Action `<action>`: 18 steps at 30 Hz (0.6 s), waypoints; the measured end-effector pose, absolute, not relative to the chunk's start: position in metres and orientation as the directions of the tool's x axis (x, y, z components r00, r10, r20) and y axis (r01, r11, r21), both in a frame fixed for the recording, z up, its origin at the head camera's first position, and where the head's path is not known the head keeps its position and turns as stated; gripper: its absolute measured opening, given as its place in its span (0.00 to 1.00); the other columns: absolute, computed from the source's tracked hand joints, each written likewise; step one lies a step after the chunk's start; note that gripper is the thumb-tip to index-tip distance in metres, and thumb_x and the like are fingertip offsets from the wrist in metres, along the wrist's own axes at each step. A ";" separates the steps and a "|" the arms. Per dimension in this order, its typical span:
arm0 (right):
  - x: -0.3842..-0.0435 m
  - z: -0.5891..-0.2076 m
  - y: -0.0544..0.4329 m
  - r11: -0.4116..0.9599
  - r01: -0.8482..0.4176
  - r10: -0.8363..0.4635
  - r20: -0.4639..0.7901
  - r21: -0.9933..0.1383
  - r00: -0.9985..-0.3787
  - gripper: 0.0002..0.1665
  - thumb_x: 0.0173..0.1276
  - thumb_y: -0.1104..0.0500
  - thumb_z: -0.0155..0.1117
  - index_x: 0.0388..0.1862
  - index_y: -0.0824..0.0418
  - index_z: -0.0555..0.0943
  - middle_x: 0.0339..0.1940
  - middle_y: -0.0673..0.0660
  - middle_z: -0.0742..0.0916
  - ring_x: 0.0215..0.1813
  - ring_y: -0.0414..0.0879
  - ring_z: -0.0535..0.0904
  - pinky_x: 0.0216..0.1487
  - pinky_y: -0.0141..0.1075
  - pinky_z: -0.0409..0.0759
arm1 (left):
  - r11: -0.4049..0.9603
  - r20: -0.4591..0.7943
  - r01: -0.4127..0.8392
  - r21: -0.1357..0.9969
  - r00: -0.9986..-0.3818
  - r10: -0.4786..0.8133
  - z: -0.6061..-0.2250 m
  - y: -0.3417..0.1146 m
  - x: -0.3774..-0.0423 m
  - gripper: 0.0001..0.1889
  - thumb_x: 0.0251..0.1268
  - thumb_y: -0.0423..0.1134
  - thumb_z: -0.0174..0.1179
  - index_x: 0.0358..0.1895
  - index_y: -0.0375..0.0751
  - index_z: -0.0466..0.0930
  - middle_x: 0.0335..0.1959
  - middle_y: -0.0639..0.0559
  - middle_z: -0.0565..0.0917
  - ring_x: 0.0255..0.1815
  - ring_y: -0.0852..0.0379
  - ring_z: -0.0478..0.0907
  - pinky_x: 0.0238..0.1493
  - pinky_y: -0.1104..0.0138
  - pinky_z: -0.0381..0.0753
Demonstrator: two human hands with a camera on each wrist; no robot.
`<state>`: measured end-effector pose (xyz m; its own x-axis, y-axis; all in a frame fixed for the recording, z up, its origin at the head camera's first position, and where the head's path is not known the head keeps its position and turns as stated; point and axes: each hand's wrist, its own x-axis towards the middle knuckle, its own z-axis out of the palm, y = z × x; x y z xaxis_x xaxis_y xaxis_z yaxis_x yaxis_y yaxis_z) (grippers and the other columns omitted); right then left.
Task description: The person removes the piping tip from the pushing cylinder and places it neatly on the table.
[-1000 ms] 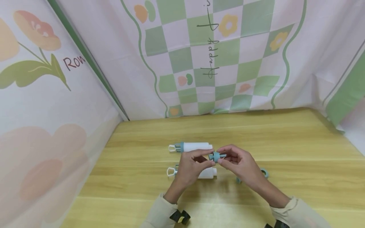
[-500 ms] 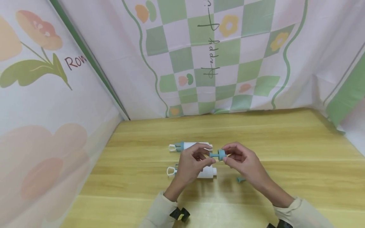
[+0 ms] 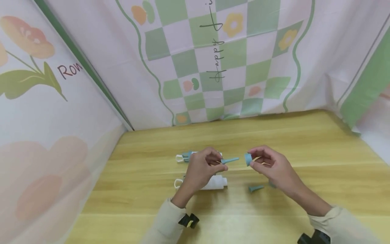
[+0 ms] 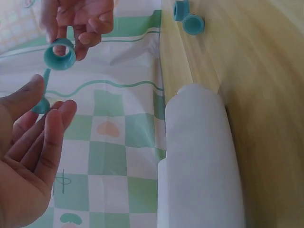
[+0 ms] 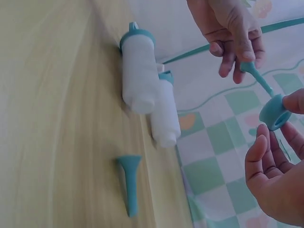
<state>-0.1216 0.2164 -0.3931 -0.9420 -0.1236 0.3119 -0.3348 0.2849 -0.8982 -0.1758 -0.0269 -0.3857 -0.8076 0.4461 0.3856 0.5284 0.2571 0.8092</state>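
In the head view, my left hand (image 3: 199,171) pinches the flared end of a thin teal nozzle (image 3: 230,160), its stem pointing right. My right hand (image 3: 278,171) holds a teal ring cap (image 3: 248,159) by its edge between thumb and fingers. A small gap separates stem tip and ring there. The left wrist view looks into the hollow ring cap (image 4: 48,56), with the nozzle (image 4: 46,78) below it. Both hands are raised above the table. Under the right hand, a second teal nozzle (image 5: 129,183) lies on the wood.
Two white bottles lie side by side on the table; the nearer bottle (image 3: 214,183) is partly behind my left hand, as is the farther bottle (image 3: 187,156). Their teal collars carry white loops. Teal ring pieces (image 4: 193,24) rest on the wood. A printed curtain (image 3: 213,67) hangs behind.
The nozzle and ring cap were together between my hands; now they are apart. My right hand has moved right with the ring cap, while my left keeps the nozzle. The head view has shifted slightly.
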 end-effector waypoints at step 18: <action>-0.144 -0.394 0.279 0.539 -0.243 -0.101 0.225 -0.807 -0.969 0.20 0.73 0.59 0.65 0.60 0.64 0.76 0.50 0.61 0.82 0.42 0.43 0.81 0.38 0.32 0.81 | 0.512 0.167 0.420 0.749 -0.868 0.468 -0.374 0.007 -0.212 0.10 0.52 0.36 0.78 0.32 0.42 0.84 0.27 0.59 0.82 0.29 0.64 0.78 0.31 0.72 0.79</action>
<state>-0.1442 0.2786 -0.3939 -0.9691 -0.1010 0.2250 -0.2434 0.5386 -0.8066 -0.2121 0.0069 -0.3740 -0.8679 0.4678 0.1670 0.4202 0.5122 0.7490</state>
